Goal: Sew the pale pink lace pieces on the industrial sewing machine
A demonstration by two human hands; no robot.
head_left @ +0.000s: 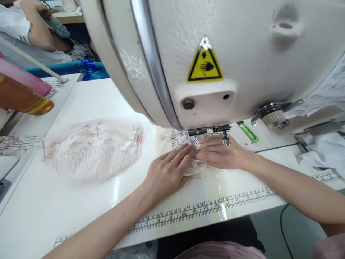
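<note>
A piece of white lace fabric (198,168) lies under the head of the sewing machine (242,46), close to its presser foot and needle area. From the left, my left hand (168,167) rests flat on the lace, fingers stretched out and side by side. My right hand (226,153) comes in from the right, its fingers pressed together on the lace edge, the thumb mostly hidden. The fingertips of both hands nearly meet. The needle itself is hidden behind the machine head.
Left on the white table lies a sheer lace piece (99,154) with loose red and dark threads. Green thread snips (248,132) lie behind my right hand. A ruler strip (207,208) runs along the front edge. Bottles (24,95) stand at far left; another person's arm (39,27) shows beyond.
</note>
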